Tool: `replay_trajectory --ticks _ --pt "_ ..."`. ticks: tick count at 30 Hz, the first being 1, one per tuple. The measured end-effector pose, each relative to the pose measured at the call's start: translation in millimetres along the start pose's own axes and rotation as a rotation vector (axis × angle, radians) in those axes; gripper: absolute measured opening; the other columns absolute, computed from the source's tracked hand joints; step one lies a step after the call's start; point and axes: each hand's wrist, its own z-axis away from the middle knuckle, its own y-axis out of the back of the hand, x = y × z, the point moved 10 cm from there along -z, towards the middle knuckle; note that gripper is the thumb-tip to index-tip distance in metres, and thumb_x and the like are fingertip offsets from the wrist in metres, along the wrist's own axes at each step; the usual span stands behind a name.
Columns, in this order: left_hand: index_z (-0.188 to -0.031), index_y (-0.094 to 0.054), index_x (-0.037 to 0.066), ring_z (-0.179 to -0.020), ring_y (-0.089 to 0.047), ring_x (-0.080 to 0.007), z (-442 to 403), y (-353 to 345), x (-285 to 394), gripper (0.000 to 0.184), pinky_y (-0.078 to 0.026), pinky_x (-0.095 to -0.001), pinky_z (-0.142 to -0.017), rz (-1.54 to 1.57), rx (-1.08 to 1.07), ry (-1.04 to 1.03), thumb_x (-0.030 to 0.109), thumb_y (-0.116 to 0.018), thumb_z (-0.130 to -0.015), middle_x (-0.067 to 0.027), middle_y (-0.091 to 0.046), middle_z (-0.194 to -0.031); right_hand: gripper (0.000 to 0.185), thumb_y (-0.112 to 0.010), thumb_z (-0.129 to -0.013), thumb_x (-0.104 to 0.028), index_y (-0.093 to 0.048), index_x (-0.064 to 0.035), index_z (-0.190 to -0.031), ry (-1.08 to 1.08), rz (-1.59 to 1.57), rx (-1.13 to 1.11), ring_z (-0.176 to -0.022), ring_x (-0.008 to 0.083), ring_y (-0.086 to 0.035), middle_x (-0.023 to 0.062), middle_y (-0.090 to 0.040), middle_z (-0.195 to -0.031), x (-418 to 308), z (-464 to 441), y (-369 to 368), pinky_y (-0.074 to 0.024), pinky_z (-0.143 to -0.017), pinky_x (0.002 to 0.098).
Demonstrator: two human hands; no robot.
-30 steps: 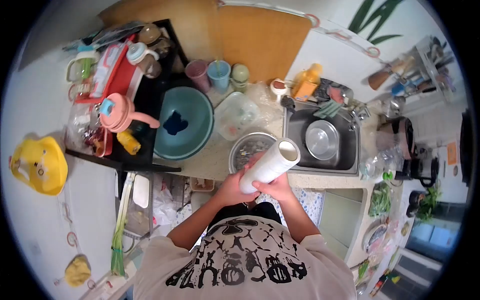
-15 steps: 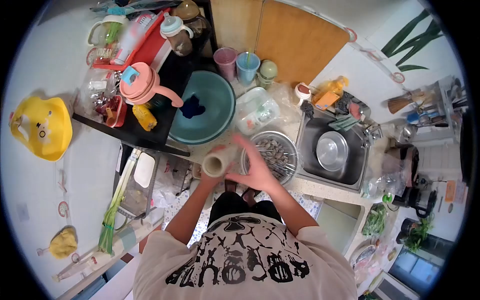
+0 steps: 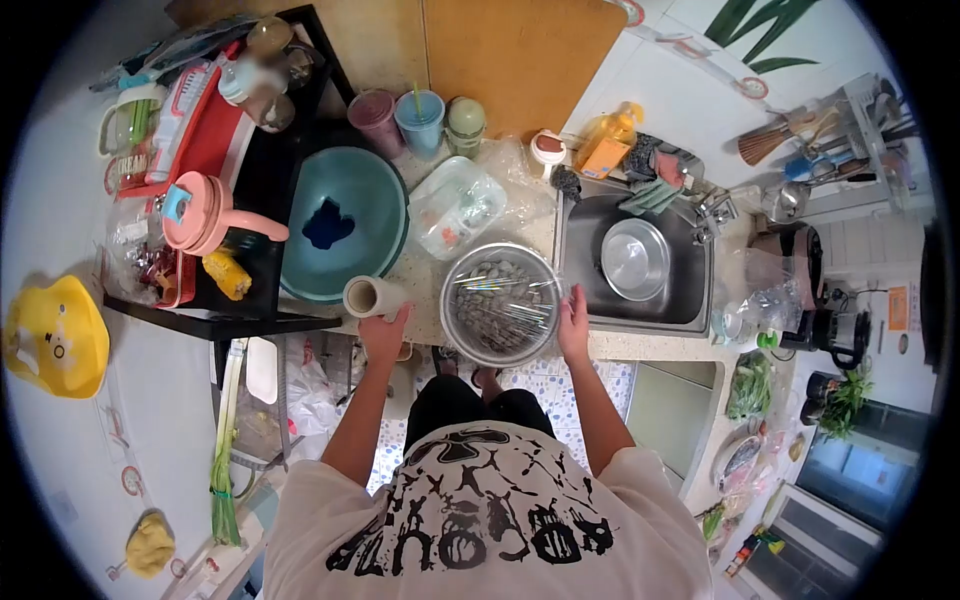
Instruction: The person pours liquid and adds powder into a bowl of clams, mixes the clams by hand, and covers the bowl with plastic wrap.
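My left hand (image 3: 384, 335) is closed round the lower part of a roll of cling film (image 3: 394, 297), whose hollow core faces up. The roll is between the teal basin and the steel bowl (image 3: 447, 325). Inside that bowl are many small grey-brown pieces, possibly shellfish. Bright streaks cross its top, like clear film stretched over it. At the bowl's right side, my right hand (image 3: 573, 326) has its fingers extended and close to the rim. Whether they touch it I cannot tell.
Left of the roll stands the teal basin (image 3: 392, 240), with a dark blue patch inside. A clear plastic container (image 3: 459, 208) lies behind the bowl. On the right, the sink (image 3: 585, 235) holds a metal basin (image 3: 636, 260). A black shelf (image 3: 265, 270) carries a pink-lidded jug (image 3: 205, 215).
My hands have moved apart. The left has carried the roll to the left of the bowl; the right has crossed to the bowl's right side. The camera view has shifted.
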Motion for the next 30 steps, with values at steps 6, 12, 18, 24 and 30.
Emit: replay_trajectory --ticks 6,12,18,24,30 --pt "-0.124 -0.06 -0.003 -0.116 -0.062 -0.0327 42.7 -5.5 -45.1 0.049 -0.051 -0.0404 -0.094 0.347 0.154 0.145 0.022 -0.078 -0.085 -0.0166 -0.062 -0.129 0.062 -0.054 -0.103 -0.021 -0.03 0.0067 -0.152 0.167 0.23 -0.12 -0.146 0.0387 -0.035 0.027 -0.036 -0.156 -46.6 -7.2 -28.0 -0.0274 -0.12 0.0429" --pt "-0.137 -0.052 0.0 -0.13 -0.051 -0.0377 73.3 -70.4 43.2 0.045 -0.041 -0.0424 -0.109 0.104 -0.361 -0.072 0.016 -0.062 -0.096 -0.0225 -0.053 -0.139 0.061 -0.056 -0.101 -0.022 -0.035 0.0066 -0.15 0.366 0.397 -0.197 -0.145 0.0403 -0.036 0.0272 -0.039 -0.154 -105.3 -16.5 -42.8 -0.0283 -0.12 0.0433" --pt "-0.145 -0.048 0.002 -0.134 -0.047 -0.038 0.6 -136.8 93.9 0.05 -0.038 -0.0418 -0.112 -0.029 -0.377 -0.321 0.024 -0.058 -0.101 -0.0209 -0.048 -0.145 0.058 -0.057 -0.099 -0.026 -0.041 -0.0012 -0.149 0.46 0.568 -0.263 -0.138 0.0386 -0.045 0.0216 -0.046 -0.15 -112.3 -35.9 -59.1 -0.0381 -0.114 0.0434" --pt "-0.141 -0.056 0.014 -0.109 -0.062 -0.0348 -32.3 -160.5 123.9 0.049 -0.052 -0.0462 -0.09 -0.186 -0.45 -0.404 0.034 -0.064 -0.096 -0.017 -0.058 -0.125 0.05 -0.058 -0.099 -0.029 -0.049 -0.0061 -0.143 0.42 0.552 -0.262 -0.125 0.0387 -0.055 0.0196 -0.055 -0.139 -102.4 -48.2 -61.0 -0.0469 -0.102 0.0442" --pt "-0.122 -0.067 0.016 -0.1 -0.064 -0.0335 -49.3 -187.0 142.7 0.035 -0.052 -0.0496 -0.081 -0.434 -0.544 -0.426 0.039 -0.064 -0.096 -0.0132 -0.061 -0.108 0.04 -0.056 -0.101 -0.03 -0.054 -0.0093 -0.135 0.422 0.519 -0.409 -0.113 0.0377 -0.061 0.0181 -0.063 -0.123 -104.5 -73.0 -82.2 -0.05 -0.095 0.0441"
